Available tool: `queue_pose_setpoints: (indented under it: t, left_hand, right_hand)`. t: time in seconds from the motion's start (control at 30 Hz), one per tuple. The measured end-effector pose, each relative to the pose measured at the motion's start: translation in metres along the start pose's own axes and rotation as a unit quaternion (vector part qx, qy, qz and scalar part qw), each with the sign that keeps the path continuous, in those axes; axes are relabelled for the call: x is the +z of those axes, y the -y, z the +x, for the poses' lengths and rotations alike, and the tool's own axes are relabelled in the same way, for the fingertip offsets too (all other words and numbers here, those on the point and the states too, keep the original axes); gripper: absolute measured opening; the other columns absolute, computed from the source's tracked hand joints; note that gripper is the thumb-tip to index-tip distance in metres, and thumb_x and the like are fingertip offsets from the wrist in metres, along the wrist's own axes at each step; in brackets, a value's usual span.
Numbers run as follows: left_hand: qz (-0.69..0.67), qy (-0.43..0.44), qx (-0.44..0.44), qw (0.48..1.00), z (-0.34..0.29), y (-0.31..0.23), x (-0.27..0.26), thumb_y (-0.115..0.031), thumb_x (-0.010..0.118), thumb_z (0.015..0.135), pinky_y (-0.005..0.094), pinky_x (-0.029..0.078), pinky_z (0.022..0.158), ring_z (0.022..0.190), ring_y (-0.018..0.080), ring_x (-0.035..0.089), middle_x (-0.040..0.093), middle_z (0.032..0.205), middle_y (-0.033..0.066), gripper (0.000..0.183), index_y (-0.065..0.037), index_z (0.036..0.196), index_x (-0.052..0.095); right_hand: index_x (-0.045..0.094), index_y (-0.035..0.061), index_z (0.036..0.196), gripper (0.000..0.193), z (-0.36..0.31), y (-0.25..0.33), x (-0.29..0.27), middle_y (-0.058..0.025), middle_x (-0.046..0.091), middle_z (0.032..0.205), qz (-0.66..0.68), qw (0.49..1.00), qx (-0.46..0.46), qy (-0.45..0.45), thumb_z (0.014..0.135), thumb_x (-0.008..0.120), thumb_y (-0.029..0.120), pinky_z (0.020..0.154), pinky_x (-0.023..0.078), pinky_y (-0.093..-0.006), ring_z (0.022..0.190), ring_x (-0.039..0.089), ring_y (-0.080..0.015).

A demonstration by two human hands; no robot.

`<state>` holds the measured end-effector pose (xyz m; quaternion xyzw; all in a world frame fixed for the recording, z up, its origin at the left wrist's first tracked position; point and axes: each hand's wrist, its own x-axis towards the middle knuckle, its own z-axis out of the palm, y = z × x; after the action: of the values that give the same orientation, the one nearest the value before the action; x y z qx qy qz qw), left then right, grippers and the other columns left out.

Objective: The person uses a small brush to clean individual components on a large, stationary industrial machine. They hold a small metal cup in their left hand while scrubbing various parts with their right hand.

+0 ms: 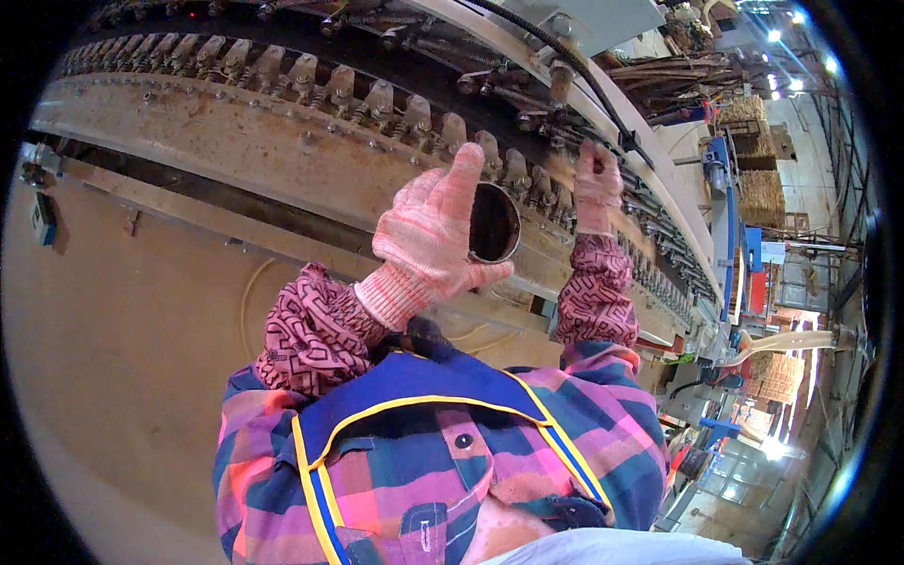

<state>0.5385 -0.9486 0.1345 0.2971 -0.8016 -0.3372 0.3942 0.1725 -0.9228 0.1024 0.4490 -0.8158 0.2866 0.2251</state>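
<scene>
Left hand [424, 221], in a pinkish glove: fingers and thumb curl around an open round container [495, 224], dark inside, held before the chest. Right hand [598, 186]: fingertips bunched among machine fittings; blur hides whether they grip anything. The step appears to be handwork along the row of metal brackets [379, 99]; next calls for a steady container and careful reach. The close-set brackets, black cable [586, 73] and pale rail [673, 202] crowd the right hand; stacked bundles [744, 111] stand beyond.
</scene>
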Motion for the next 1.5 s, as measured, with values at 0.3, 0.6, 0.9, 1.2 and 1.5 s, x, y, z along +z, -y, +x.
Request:
queue_pose_setpoints:
  t: [0.3, 0.6, 0.9, 1.2, 1.5]
  left_hand:
    - [-0.008, 0.03, -0.014, 0.999, -0.001, -0.002, -0.002, -0.049, 0.09, 0.059, 0.0489, 0.043, 0.102, 0.124, 0.0418, 0.05, 0.052, 0.134, 0.0224, 0.133, -0.009, 0.157, 0.01]
    - [0.016, 0.01, -0.017, 1.0, -0.008, 0.002, -0.001, -0.051, 0.089, 0.061, 0.048, 0.043, 0.104, 0.124, 0.0407, 0.049, 0.05, 0.137, 0.0198, 0.131, -0.011, 0.157, 0.01]
    - [0.009, 0.006, -0.017, 1.0, -0.008, 0.003, 0.0, -0.046, 0.092, 0.058, 0.0479, 0.044, 0.102, 0.12, 0.0406, 0.053, 0.052, 0.133, 0.0204, 0.131, -0.011, 0.157, 0.012]
    - [0.006, -0.006, -0.028, 1.0, -0.007, 0.004, 0.002, -0.049, 0.092, 0.055, 0.0483, 0.044, 0.101, 0.118, 0.0412, 0.053, 0.055, 0.128, 0.0205, 0.134, -0.01, 0.157, 0.015]
    - [-0.008, 0.018, -0.03, 0.999, -0.007, 0.003, -0.003, -0.047, 0.092, 0.055, 0.0487, 0.045, 0.101, 0.12, 0.0427, 0.052, 0.054, 0.13, 0.0208, 0.136, -0.01, 0.158, 0.011]
  right_hand:
    - [0.071, 0.0069, 0.11, 0.027, 0.005, 0.011, -0.011, -0.011, 0.074, 0.099, 0.102, 0.988, 0.102, 0.051, 0.09, 0.072, 0.025, 0.08, 0.053, -0.0307, 0.092, 0.069, -0.016]
    - [0.065, 0.0021, 0.116, 0.026, 0.014, 0.055, -0.027, -0.0069, 0.069, 0.091, 0.342, 0.924, 0.131, 0.111, 0.098, 0.062, 0.021, 0.056, 0.053, -0.0259, 0.063, 0.062, -0.011]
    - [0.066, 0.004, 0.113, 0.022, 0.02, 0.07, -0.033, -0.0094, 0.072, 0.097, 0.3, 0.922, 0.194, 0.151, 0.097, 0.065, 0.019, 0.054, 0.054, -0.0258, 0.07, 0.068, -0.0138]
    - [0.063, 0.0003, 0.116, 0.029, 0.022, 0.055, -0.017, -0.0107, 0.07, 0.095, 0.384, 0.9, 0.152, 0.135, 0.097, 0.065, 0.022, 0.054, 0.056, -0.028, 0.063, 0.064, -0.0135]
    - [0.065, -0.0001, 0.111, 0.028, 0.019, 0.007, -0.002, -0.0086, 0.069, 0.092, 0.323, 0.937, 0.122, 0.046, 0.094, 0.07, 0.021, 0.056, 0.058, -0.0289, 0.065, 0.063, -0.0125]
